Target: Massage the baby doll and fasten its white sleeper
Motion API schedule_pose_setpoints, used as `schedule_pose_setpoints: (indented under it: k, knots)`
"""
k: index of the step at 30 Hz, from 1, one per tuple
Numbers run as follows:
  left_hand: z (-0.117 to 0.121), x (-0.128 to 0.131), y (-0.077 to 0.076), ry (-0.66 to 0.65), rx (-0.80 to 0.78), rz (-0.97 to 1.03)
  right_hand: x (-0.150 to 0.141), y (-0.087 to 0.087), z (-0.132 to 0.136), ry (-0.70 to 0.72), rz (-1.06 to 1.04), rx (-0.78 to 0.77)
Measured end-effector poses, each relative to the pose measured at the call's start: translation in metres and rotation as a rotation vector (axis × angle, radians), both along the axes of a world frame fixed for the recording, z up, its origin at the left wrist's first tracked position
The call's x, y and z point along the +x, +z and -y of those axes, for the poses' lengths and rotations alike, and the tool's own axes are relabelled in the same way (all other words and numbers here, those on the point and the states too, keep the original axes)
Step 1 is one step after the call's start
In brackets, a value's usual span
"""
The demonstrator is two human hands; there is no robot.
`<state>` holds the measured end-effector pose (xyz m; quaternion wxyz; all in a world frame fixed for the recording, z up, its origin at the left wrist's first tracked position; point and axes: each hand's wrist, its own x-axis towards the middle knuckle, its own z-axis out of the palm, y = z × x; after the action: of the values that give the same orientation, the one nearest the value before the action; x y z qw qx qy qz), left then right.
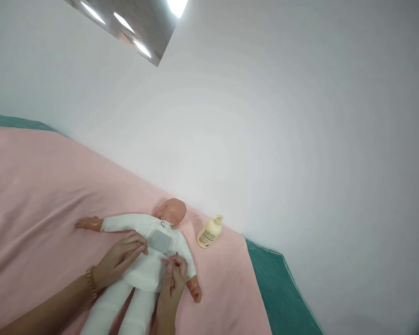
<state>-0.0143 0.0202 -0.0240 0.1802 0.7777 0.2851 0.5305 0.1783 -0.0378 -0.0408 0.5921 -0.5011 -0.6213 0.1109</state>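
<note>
A baby doll (139, 272) in white clothes lies on its back, arms spread. Over its chest is a translucent sheet with a grey rectangle (160, 241) in its middle. My left hand (124, 256), a gold bracelet at its wrist, has its fingers closed at the sheet's left edge. At the lower right edge, the fingertips of my right hand (174, 274) are pinched together on it. The sheet's thin edges are hard to make out. A thin cord loops near the doll's neck.
A pale yellow pump bottle (209, 232) stands to the right of the doll's shoulder. Pink cloth (223, 284) covers the surface, with a green covering (275, 284) showing at the right. A white wall (282, 139) rises just behind.
</note>
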Motion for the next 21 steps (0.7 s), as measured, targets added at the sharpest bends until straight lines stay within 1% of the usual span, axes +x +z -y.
schedule_pose_setpoints:
  k: [2, 4, 6, 8, 12, 14, 17, 21]
  knots:
    - [0.01, -0.004, -0.005, -0.042, 0.009, -0.015, -0.005, 0.0, 0.016, 0.062, 0.033, -0.003]
    - [0.017, -0.008, -0.009, -0.111, 0.011, -0.025, -0.01, 0.002, 0.028, 0.106, 0.071, -0.008]
    - [0.021, -0.01, -0.013, -0.178, 0.012, -0.024, -0.013, 0.005, 0.033, 0.127, 0.119, -0.009]
    - [0.024, -0.01, -0.015, -0.213, -0.014, -0.027, -0.015, 0.007, 0.034, 0.135, 0.165, -0.018]
    - [0.026, -0.004, -0.014, -0.204, -0.145, -0.063, -0.018, 0.008, 0.027, 0.152, 0.164, -0.1]
    - [0.025, -0.001, -0.012, -0.187, -0.182, -0.085, -0.019, 0.008, 0.024, 0.159, 0.143, -0.147]
    - [0.025, 0.0, -0.01, -0.182, -0.191, -0.091, -0.02, 0.007, 0.023, 0.17, 0.112, -0.177]
    - [0.028, -0.004, -0.009, -0.189, -0.165, -0.063, -0.018, 0.004, 0.025, 0.172, 0.062, -0.145]
